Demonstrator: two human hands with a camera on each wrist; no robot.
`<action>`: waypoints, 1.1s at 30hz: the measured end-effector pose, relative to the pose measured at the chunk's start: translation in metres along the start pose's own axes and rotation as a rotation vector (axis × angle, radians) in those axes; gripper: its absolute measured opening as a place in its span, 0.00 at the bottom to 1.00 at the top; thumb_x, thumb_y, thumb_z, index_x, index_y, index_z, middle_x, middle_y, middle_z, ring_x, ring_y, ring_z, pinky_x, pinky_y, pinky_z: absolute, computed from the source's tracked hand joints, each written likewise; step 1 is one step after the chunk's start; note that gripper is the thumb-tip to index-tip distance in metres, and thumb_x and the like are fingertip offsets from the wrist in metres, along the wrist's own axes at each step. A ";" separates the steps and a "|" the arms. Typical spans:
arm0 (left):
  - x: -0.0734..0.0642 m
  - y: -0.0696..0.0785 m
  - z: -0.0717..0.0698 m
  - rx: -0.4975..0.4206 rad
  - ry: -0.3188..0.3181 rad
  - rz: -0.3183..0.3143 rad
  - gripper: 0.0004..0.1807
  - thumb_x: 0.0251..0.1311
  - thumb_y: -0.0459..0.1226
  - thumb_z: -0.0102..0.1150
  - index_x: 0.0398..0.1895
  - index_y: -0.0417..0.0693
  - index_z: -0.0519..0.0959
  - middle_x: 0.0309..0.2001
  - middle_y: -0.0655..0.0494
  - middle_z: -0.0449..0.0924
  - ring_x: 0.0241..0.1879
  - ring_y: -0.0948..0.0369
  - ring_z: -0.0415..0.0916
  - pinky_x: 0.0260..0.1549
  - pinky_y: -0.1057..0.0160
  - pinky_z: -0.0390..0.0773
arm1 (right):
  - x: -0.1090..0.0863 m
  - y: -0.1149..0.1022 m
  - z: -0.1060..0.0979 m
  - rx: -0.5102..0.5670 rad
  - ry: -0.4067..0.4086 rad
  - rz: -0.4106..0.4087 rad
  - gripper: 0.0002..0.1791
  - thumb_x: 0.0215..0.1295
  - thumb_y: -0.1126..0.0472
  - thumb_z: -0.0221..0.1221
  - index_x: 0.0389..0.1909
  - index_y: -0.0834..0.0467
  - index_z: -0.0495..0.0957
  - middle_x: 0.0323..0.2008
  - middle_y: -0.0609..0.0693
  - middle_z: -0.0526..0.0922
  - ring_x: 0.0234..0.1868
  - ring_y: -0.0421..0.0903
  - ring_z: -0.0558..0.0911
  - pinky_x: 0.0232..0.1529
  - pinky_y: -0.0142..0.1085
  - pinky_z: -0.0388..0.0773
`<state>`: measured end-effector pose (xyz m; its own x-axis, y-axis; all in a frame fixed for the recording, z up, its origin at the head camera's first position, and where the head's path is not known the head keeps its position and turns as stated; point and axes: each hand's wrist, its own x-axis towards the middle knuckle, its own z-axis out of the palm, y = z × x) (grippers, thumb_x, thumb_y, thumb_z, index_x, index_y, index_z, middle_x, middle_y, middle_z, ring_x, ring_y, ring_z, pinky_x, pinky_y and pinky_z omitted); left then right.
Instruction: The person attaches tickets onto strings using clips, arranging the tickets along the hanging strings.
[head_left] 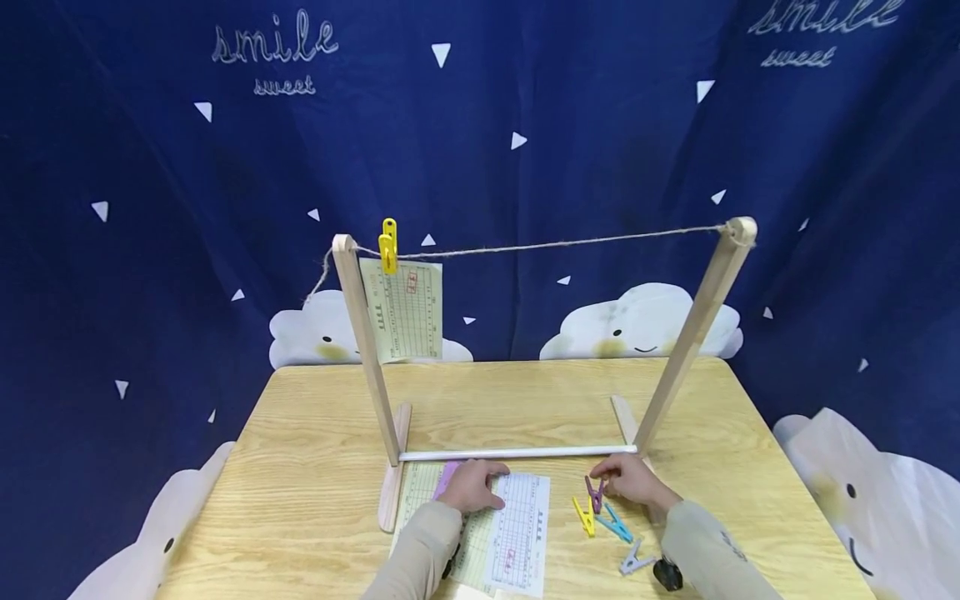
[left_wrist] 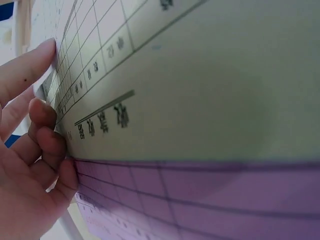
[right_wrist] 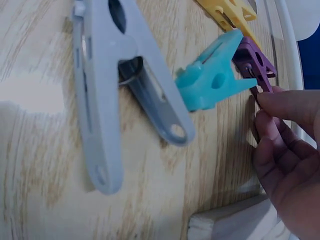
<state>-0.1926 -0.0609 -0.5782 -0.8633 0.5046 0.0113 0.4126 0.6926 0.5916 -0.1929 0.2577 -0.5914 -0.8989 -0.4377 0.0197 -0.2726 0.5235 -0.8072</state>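
Right hand (head_left: pixel 630 481): thumb and fingertip pinch one end of the purple clothespin (right_wrist: pixel 253 64), which lies on the table (head_left: pixel 315 467). Best practice, in judgement: bring your pads onto both legs, so one squeeze opens it, and lift it clear of its neighbours.

Left hand (head_left: pixel 472 487): fingers loosely bent, resting on the sheets; no pinch shows. Keep the touch light, to avoid creasing.

Beneath it: white sheet (head_left: pixel 519 533), purple sheet (head_left: pixel 446 478), pale yellow-green sheet (head_left: pixel 472 552), overlapping.

Near your right hand: blue clothespin (head_left: pixel 617 525), yellow clothespin (head_left: pixel 583 517), grey clothespin (head_left: pixel 636 558).

Beyond: wooden frame (head_left: pixel 686 350) with twine (head_left: pixel 540 246); a second yellow clothespin (head_left: pixel 388 247) there holds a hanging sheet (head_left: pixel 412 317) beside your left-hand post.
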 end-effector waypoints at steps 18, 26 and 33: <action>-0.006 0.000 0.004 -0.057 0.027 -0.022 0.16 0.33 0.34 0.74 0.27 0.48 0.77 0.13 0.67 0.62 0.14 0.72 0.58 0.18 0.72 0.63 | -0.010 -0.002 -0.005 0.145 -0.038 -0.101 0.06 0.41 0.77 0.62 0.21 0.66 0.76 0.27 0.57 0.79 0.23 0.33 0.71 0.19 0.26 0.68; -0.009 -0.003 0.007 -0.025 0.067 0.027 0.18 0.30 0.33 0.72 0.10 0.48 0.67 0.09 0.71 0.54 0.12 0.73 0.53 0.14 0.74 0.57 | -0.013 -0.004 -0.005 0.252 -0.046 0.023 0.06 0.46 0.74 0.63 0.24 0.71 0.75 0.34 0.64 0.79 0.26 0.36 0.76 0.23 0.27 0.72; -0.004 -0.005 0.005 -0.134 0.059 0.046 0.18 0.38 0.30 0.66 0.07 0.48 0.66 0.08 0.71 0.53 0.11 0.74 0.51 0.13 0.76 0.55 | -0.011 -0.012 -0.011 0.271 -0.041 0.076 0.06 0.50 0.72 0.62 0.24 0.71 0.74 0.29 0.62 0.79 0.20 0.37 0.72 0.18 0.32 0.72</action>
<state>-0.1892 -0.0639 -0.5857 -0.8615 0.5004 0.0860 0.4132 0.5927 0.6914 -0.1836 0.2645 -0.5749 -0.8973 -0.4364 -0.0664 -0.0983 0.3443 -0.9337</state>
